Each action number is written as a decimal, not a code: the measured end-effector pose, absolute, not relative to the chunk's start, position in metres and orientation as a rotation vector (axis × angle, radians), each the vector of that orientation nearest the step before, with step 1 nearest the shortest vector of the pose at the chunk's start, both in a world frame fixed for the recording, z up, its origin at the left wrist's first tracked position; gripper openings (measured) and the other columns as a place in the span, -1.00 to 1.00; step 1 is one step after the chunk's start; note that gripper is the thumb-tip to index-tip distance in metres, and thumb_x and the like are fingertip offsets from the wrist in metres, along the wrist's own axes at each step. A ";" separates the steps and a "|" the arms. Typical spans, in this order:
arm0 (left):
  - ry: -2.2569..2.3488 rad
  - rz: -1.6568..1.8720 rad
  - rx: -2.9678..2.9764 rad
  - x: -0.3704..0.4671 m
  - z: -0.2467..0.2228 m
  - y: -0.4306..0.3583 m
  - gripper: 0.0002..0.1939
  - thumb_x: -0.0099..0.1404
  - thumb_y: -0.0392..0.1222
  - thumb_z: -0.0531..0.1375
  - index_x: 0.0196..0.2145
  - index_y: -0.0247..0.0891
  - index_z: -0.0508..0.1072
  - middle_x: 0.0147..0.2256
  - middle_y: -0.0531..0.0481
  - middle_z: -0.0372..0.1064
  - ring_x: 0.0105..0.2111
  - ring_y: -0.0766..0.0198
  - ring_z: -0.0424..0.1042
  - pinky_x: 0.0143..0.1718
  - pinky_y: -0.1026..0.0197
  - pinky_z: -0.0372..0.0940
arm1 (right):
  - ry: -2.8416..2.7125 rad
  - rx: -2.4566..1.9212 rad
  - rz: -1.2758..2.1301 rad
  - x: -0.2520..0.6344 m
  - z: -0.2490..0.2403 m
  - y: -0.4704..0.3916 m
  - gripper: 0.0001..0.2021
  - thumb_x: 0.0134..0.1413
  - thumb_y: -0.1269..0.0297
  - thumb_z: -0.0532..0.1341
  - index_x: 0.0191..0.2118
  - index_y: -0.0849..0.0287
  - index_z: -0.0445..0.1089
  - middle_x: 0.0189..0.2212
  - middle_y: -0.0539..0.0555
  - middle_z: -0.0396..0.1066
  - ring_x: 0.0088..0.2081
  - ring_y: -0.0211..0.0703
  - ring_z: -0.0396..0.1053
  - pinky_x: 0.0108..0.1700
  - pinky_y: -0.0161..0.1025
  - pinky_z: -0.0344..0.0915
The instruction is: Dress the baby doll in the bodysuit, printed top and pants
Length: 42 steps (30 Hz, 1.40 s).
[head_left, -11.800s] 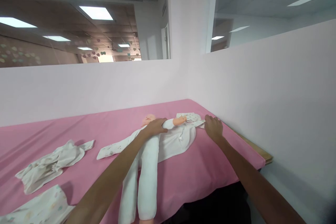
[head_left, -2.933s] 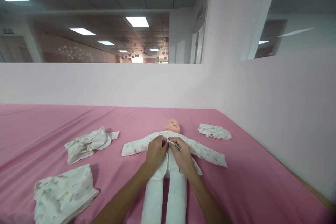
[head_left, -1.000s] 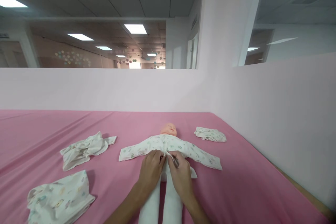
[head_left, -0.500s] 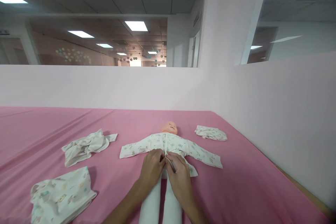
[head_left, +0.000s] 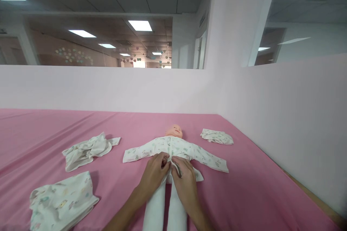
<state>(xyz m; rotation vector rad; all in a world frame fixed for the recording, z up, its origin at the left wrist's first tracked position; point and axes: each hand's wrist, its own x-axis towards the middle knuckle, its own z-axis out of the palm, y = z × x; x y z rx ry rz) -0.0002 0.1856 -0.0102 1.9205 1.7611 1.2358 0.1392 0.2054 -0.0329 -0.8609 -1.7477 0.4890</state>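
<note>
A baby doll (head_left: pixel 175 130) lies on its back with its head toward the wall. It wears a white printed baby shirt (head_left: pixel 208 157) with both sleeves spread wide, and white leggings (head_left: pixel 177 211) cover its legs. My left hand (head_left: pixel 155 170) pinches the shirt's front edge near the waist, left of the middle opening. Beside it, my right hand (head_left: pixel 186 176) is closed on the right front edge, fingers bent over the cloth. The fingertips of both hands nearly meet. Whatever fastener lies between them is too small to make out.
A pink sheet (head_left: pixel 244 187) covers the bed. On the left lie a crumpled white garment (head_left: pixel 88 151) and a folded printed one (head_left: pixel 63 202). Another folded garment (head_left: pixel 217 136) rests at the right, near the doll's head. White walls (head_left: pixel 108 88) with windows enclose the back and right.
The fingertips of my left hand have shifted slightly upward and opened a little at the shirt's front. My right hand stays almost in place. The garments around have not moved on the sheet.
</note>
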 end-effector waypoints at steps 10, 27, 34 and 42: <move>1.779 1.301 1.906 -0.004 -0.011 0.189 -0.74 0.34 -0.10 0.04 -0.21 -0.20 0.49 -0.37 0.01 0.47 -0.33 0.19 0.38 -0.27 0.18 0.18 | -1.537 -0.970 0.762 0.141 -0.025 0.209 -0.75 0.24 0.18 0.09 -0.14 0.14 0.46 -0.19 0.08 0.49 -0.19 -0.04 0.42 -0.13 -0.18 0.31; 1.729 1.392 1.980 0.003 -0.017 0.186 -0.75 0.36 -0.15 0.02 -0.38 -0.22 0.44 -0.39 -0.01 0.45 -0.36 0.20 0.35 -0.30 0.18 0.14 | -1.598 -0.983 0.803 0.134 -0.016 0.200 -0.77 0.24 0.24 0.10 -0.20 0.12 0.50 -0.22 0.09 0.50 -0.19 -0.02 0.42 -0.12 -0.15 0.34; 1.708 1.336 1.961 0.003 -0.014 0.185 -0.76 0.35 -0.16 0.02 -0.41 -0.22 0.41 -0.42 0.00 0.42 -0.39 0.21 0.32 -0.33 0.19 0.12 | -1.652 -0.896 0.649 0.132 -0.022 0.196 -0.77 0.24 0.30 0.09 -0.17 0.11 0.51 -0.18 0.09 0.50 -0.11 -0.03 0.42 -0.03 -0.10 0.34; 1.573 1.347 1.860 0.000 -0.011 0.185 -0.79 0.28 -0.21 0.02 -0.45 -0.24 0.38 -0.45 0.03 0.40 -0.41 0.25 0.34 -0.36 0.24 0.17 | -1.753 -0.912 0.552 0.131 -0.027 0.191 -0.70 0.29 0.32 0.05 -0.03 0.11 0.51 0.01 0.12 0.43 0.07 0.03 0.34 0.14 0.04 0.27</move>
